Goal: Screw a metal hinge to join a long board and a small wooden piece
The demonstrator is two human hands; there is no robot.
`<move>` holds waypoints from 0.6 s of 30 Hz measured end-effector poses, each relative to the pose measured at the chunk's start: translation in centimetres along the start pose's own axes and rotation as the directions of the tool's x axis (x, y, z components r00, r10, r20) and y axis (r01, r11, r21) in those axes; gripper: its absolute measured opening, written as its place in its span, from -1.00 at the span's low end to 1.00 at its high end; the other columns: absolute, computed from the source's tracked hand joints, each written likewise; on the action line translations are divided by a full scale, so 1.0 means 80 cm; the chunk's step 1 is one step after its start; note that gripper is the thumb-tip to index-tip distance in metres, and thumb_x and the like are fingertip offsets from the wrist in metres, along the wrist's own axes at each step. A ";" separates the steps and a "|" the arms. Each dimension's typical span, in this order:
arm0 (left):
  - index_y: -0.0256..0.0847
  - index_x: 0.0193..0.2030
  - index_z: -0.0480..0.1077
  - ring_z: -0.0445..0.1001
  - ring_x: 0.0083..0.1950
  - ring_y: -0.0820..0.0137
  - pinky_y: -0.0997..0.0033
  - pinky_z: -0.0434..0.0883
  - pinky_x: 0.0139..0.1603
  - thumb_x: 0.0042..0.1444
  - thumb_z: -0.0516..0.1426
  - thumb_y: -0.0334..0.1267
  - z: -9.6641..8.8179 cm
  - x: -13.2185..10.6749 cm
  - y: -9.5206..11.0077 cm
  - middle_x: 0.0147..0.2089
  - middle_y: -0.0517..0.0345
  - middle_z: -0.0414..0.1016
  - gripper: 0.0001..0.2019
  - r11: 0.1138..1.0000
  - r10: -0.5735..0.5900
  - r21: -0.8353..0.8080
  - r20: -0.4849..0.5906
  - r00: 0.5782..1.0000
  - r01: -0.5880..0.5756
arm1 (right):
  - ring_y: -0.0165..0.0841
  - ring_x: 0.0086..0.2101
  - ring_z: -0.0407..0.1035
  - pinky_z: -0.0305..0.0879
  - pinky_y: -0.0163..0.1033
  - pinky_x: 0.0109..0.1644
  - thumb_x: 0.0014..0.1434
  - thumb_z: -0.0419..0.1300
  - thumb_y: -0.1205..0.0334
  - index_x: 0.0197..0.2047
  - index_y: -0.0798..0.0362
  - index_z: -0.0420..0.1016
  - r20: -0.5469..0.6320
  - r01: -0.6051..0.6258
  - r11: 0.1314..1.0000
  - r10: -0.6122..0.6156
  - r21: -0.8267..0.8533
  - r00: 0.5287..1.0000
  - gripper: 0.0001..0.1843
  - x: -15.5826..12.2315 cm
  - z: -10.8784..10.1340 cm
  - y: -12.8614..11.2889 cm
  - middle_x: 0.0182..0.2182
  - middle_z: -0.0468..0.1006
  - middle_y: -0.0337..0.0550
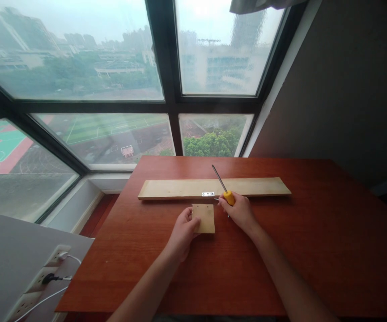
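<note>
My left hand (185, 226) is closed on a small square wooden board (205, 220), thumb on its face, held above the table. Two small dark holes show near the board's top edge. In my right hand (238, 211) is a screwdriver (228, 197) with a yellow handle, its metal shaft slanting up and to the left. A thin, small metal piece (216, 199) pokes out at the right fingertips; its kind is unclear. Just beyond both hands lies a long pale wooden plank (173, 188). A small metal plate with holes (208, 194) sits at its near edge.
The reddish-brown table (139, 268) ends on the left near a wall with power sockets (44, 277) and plugged-in cables. Large windows with a dark frame (171, 105) stand behind it. A tiny shiny object (228, 216) shows beneath my right hand.
</note>
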State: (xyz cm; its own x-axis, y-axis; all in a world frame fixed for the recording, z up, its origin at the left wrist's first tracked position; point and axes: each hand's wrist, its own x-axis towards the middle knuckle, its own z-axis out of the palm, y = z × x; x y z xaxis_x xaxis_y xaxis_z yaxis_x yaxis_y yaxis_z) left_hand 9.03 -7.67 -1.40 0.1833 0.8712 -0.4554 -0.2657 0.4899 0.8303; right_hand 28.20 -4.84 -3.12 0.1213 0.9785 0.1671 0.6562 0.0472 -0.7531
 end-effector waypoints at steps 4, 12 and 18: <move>-0.25 -0.07 0.35 0.53 -0.27 0.32 0.42 0.44 -0.32 -0.06 0.23 -0.25 -0.012 -0.004 0.000 -0.19 0.02 0.56 -0.62 0.998 0.058 0.036 -0.015 0.998 -0.057 | -0.28 -0.42 0.49 0.30 -0.27 -0.28 0.15 0.10 0.09 -0.35 0.00 0.52 -0.038 -0.021 0.998 0.019 -0.052 0.999 -0.78 0.001 0.003 0.003 -0.47 0.63 -0.16; -0.23 -0.07 0.38 0.51 -0.15 0.25 0.37 0.41 -0.19 0.01 0.17 -0.23 -0.041 0.029 0.000 -0.14 0.02 0.56 -0.68 0.850 0.399 0.404 -0.078 0.913 -0.337 | -0.21 -0.43 0.46 0.21 -0.24 -0.35 0.12 0.13 0.09 -0.36 -0.01 0.52 -0.066 -0.018 0.980 0.005 -0.198 0.998 -0.80 -0.001 0.008 0.005 -0.49 0.60 -0.10; -0.26 -0.10 0.42 0.50 -0.25 0.28 0.40 0.38 -0.26 0.00 0.14 -0.26 -0.042 0.037 0.000 -0.20 0.03 0.57 -0.70 0.827 0.402 0.464 -0.090 0.911 -0.318 | -0.24 -0.42 0.47 0.19 -0.28 -0.38 0.14 0.13 0.10 -0.33 -0.05 0.53 -0.059 -0.018 0.973 0.005 -0.229 0.998 -0.81 -0.002 0.009 0.004 -0.49 0.61 -0.14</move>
State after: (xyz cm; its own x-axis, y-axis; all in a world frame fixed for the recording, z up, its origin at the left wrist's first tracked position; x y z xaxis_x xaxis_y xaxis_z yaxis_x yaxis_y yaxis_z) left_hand 6.41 -5.02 -3.82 -0.0251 0.9936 -0.1104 0.1612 0.1130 0.9804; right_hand 27.80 -4.85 -3.83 0.1681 0.9652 0.2003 0.8067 -0.0179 -0.5907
